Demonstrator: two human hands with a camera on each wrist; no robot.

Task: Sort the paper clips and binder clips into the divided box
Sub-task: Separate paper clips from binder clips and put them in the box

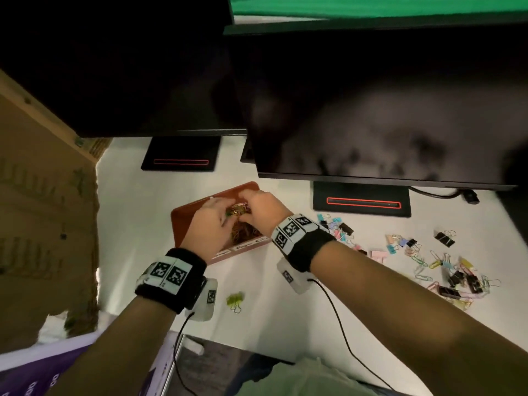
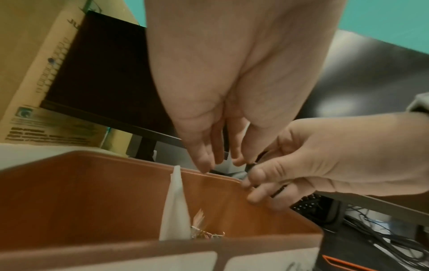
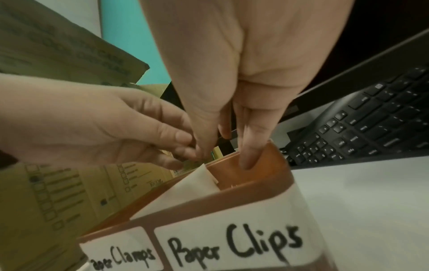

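An orange-brown divided box (image 1: 183, 214) sits on the white desk, with a white divider (image 2: 174, 201) and front labels "Paper Clamps" (image 3: 123, 256) and "Paper Clips" (image 3: 234, 245). Gold paper clips (image 1: 245, 232) lie in its right compartment. Both hands hover over the box. My left hand (image 1: 225, 217) and right hand (image 1: 248, 208) pinch a small tangle of clips (image 1: 238, 210) between them, with a green bit on its left side. What the tangle is made of is blurred. A loose pile of coloured clips (image 1: 445, 270) lies to the right. One green binder clip (image 1: 235, 300) lies near the desk's front.
Two dark monitors hang over the back of the desk on black stands (image 1: 361, 200). A black keyboard (image 3: 371, 119) lies behind the box at right. A cardboard box (image 1: 43, 210) stands at the left. Wrist-camera cables (image 1: 337, 318) trail toward the body.
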